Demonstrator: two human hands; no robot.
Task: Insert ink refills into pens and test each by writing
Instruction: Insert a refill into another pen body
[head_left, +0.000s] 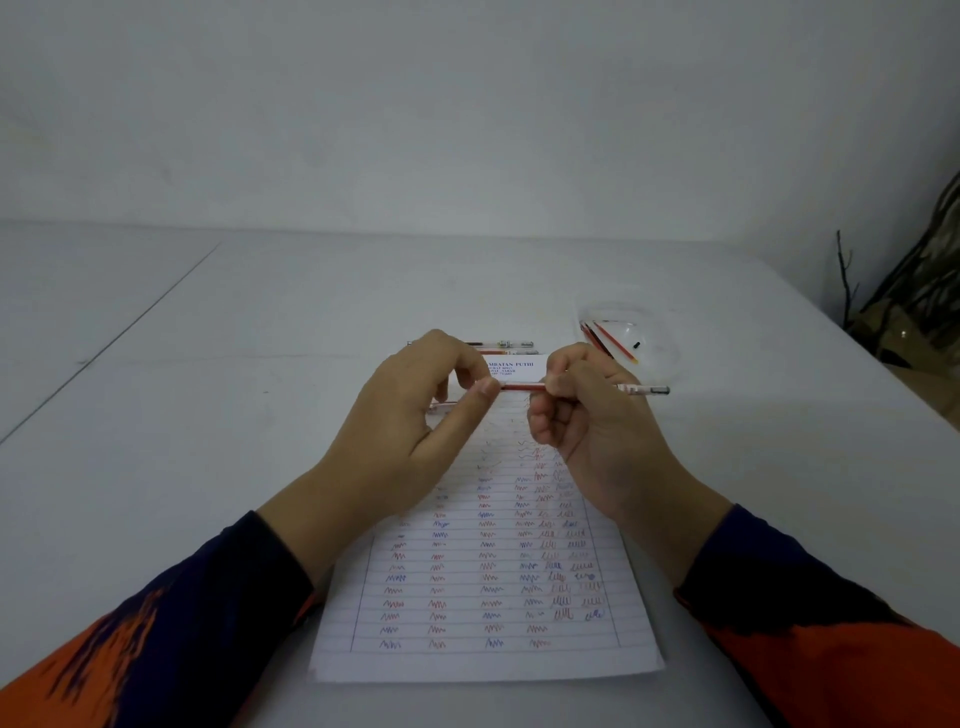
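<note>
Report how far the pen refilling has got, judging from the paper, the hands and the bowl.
Done: the lined paper carries many rows of red and blue test scribbles, and two pens lie beyond it. In hand: the left hand pinches a red refill that runs into the pen barrel gripped by the right hand. Left: testing this pen, and the refills in the clear bowl.

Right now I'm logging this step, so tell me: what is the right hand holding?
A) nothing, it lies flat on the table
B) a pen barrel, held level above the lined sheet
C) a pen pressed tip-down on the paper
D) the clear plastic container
B: the right hand grips the pen barrel level above the lined sheet, while the left hand pinches the red refill.
</note>
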